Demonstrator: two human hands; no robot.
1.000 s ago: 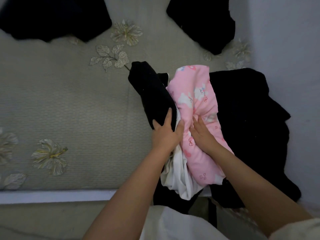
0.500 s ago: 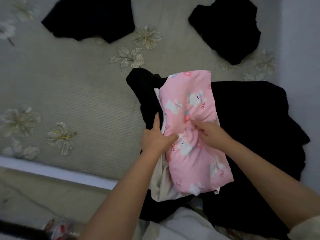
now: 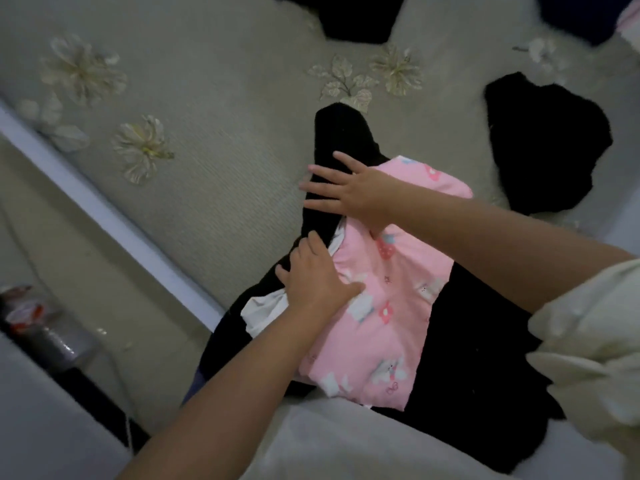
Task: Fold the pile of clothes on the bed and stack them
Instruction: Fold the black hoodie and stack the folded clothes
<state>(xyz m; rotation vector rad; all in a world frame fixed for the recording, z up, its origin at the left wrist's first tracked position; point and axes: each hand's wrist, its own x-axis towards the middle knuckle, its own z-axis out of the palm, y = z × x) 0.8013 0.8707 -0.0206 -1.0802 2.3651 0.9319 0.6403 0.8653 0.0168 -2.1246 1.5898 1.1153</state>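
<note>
A folded pink garment with a rabbit print [image 3: 391,306] lies on top of a pile on the bed. Beneath it are a long black garment [image 3: 341,133], a white garment [image 3: 263,310] peeking out at the left, and a large black garment [image 3: 481,341] on the right. My left hand [image 3: 315,275] rests flat on the pile's left edge, thumb on the pink cloth, fingers on the black one. My right hand [image 3: 346,192] reaches across, fingers spread over the black garment at the pink cloth's far corner. Neither hand grips anything.
The bed cover [image 3: 207,161] is grey-green with embroidered flowers. Separate black garments lie at the far right [image 3: 543,143] and top [image 3: 360,15]. The bed's white edge [image 3: 104,209] runs diagonally at the left, with floor and a wrapped object [image 3: 27,313] beyond.
The view has tilted and swung left. My right hand left the middle of the pink garment and moved to its far corner, fingers now spread. My left hand flattened onto the pile's edge.
</note>
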